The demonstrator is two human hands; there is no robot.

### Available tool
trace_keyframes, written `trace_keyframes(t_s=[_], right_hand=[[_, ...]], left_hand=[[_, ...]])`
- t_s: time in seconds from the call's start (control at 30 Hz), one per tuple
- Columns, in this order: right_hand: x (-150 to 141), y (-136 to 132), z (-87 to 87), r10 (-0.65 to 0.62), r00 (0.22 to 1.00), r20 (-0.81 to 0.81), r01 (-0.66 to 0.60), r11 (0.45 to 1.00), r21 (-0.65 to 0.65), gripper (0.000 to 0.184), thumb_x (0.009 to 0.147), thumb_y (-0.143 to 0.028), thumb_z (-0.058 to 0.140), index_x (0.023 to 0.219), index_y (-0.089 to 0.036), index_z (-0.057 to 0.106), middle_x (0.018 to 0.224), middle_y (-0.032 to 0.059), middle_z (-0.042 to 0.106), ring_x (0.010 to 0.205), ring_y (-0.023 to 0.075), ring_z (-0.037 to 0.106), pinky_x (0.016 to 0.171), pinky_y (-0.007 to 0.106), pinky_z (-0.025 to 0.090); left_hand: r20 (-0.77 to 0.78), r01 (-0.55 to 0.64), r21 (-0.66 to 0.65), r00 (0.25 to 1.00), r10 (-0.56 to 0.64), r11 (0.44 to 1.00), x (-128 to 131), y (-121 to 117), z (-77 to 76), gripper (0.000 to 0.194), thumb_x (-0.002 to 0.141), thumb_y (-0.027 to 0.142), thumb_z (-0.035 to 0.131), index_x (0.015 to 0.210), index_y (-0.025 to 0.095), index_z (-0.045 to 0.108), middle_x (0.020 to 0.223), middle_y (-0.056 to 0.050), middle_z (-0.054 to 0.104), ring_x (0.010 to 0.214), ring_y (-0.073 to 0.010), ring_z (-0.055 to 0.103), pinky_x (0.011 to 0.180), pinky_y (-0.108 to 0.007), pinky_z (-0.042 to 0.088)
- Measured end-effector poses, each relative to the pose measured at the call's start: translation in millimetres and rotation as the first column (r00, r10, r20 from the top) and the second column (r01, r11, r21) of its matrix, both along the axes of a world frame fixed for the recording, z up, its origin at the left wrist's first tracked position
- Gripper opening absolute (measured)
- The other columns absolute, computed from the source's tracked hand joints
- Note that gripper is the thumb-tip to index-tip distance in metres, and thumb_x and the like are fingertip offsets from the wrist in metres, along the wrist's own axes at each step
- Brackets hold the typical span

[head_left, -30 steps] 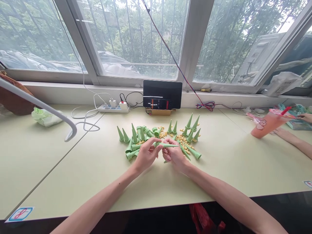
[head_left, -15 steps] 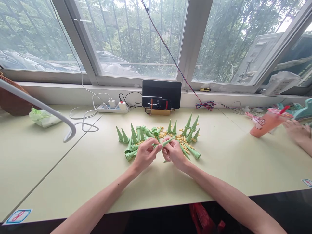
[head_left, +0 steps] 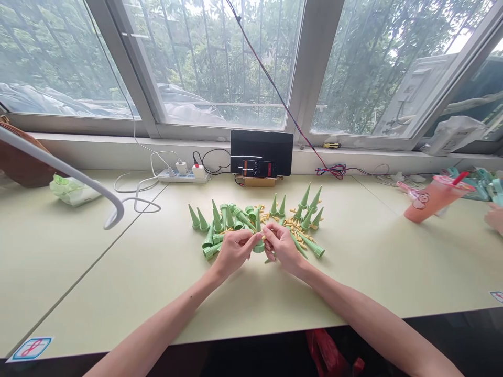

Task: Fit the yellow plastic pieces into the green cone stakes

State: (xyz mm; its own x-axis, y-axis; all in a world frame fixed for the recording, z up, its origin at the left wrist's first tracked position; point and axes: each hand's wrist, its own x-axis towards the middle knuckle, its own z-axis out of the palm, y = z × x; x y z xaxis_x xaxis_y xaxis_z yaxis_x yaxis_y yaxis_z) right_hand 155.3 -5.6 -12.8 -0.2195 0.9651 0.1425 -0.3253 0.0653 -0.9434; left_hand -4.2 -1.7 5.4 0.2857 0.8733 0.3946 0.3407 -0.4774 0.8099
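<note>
My left hand [head_left: 234, 251] pinches a green watering spike [head_left: 258, 222] by its ribbed base, and the spike stands point up between my hands. My right hand [head_left: 281, 246] has thumb and fingers closed on a small yellow valve [head_left: 264, 238] at the spike's side, partly hidden by the fingertips. Left of my hands lies a pile of green spikes [head_left: 212, 251], some standing and some on their sides. More spikes [head_left: 305, 196] stand upright at the right, with small yellow valves [head_left: 304, 238] scattered around them.
A phone [head_left: 257, 168] leans before a black screen [head_left: 261, 144] at the back. A power strip [head_left: 183, 177] with cables lies left of it. A tilted orange drink cup [head_left: 436, 201] stands at the right. Another person's hand [head_left: 494, 217] shows at the right edge.
The green spike in my fingers has turned from lying slanted to upright, its base now down. The other person's hand has drawn back toward the right edge.
</note>
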Motion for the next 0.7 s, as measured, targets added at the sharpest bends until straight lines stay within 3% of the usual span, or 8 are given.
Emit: trace_keyframes(t_s=[0.17,0.33,0.53,0.7], right_hand=[[-0.7,-3.0,4.2,-0.033,0.998,0.057,0.033,0.999,0.007,0.034,0.087,-0.051,0.063,0.079,-0.02,0.051,0.05,-0.0108,0.041,0.033,0.004,0.035,0.031,0.017,0.03],[-1.9,-6.6,8.9,-0.07,0.993,0.093,0.066,0.997,0.048,0.034,0.088,-0.051,0.061,0.079,-0.021,0.048,0.051,-0.0102,0.042,0.033,0.0041,0.035,0.031,0.017,0.029],[-2.5,-7.1,8.3,-0.096,0.987,0.131,0.086,0.993,0.077,0.032,0.091,-0.05,0.059,0.08,-0.021,0.048,0.051,-0.009,0.044,0.035,0.0062,0.039,0.034,0.019,0.031],[-2.1,-6.4,4.7,-0.115,0.98,0.165,0.092,0.986,0.135,0.031,0.092,-0.05,0.056,0.082,-0.022,0.049,0.053,-0.0069,0.048,0.04,0.0086,0.045,0.037,0.02,0.032]], left_hand=[[0.051,0.013,-0.182,0.999,-0.004,0.983,3.1,-3.8,2.3,0.059,0.092,0.054,0.052,0.048,0.016,0.046,0.037,0.002,0.048,0.036,-0.0065,0.037,0.042,-0.02,0.029],[0.121,0.1,-0.314,0.991,-0.064,0.944,1.9,-1.8,-0.1,0.06,0.092,0.058,0.05,0.05,0.015,0.051,0.036,0.001,0.051,0.032,-0.0057,0.036,0.04,-0.02,0.029],[0.23,0.189,-0.438,0.969,-0.093,0.879,3.2,0.1,0.9,0.063,0.091,0.062,0.048,0.048,0.016,0.052,0.032,0.001,0.048,0.035,-0.0084,0.045,0.051,-0.022,0.046],[0.335,0.242,-0.593,0.942,-0.038,0.768,6.3,1.0,0.6,0.064,0.084,0.068,0.054,0.053,0.012,0.059,0.043,-0.004,0.058,0.029,-0.0055,0.036,0.032,-0.019,0.025]])
